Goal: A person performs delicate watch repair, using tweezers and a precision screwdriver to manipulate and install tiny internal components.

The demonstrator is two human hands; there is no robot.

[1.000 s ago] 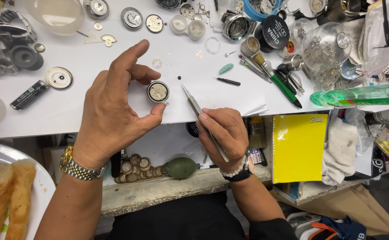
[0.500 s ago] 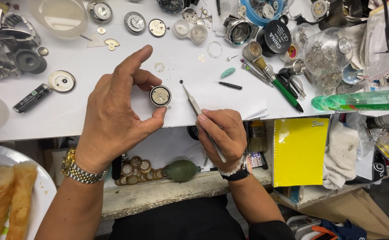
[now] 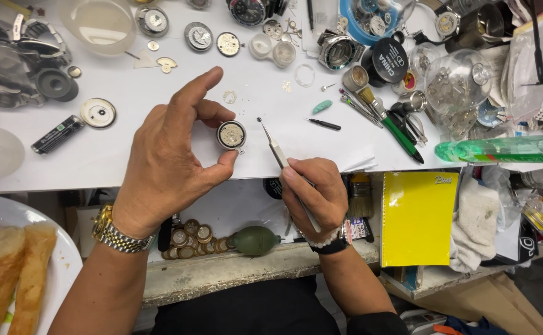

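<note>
My left hand [image 3: 166, 167] pinches a small round watch movement [image 3: 231, 134] between thumb and middle finger, index finger lifted clear, just left of the frame's centre over the white table [image 3: 129, 149]. My right hand [image 3: 314, 193] is closed around slim tweezers [image 3: 273, 144], their tip pointing up-left, just beside the movement without touching it.

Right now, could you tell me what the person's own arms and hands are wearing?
Both forearms are bare, no sleeves or gloves. The left hand has a gold-and-silver metal link watch at its wrist; the right hand has a black band plus a pale beaded bracelet.
</note>
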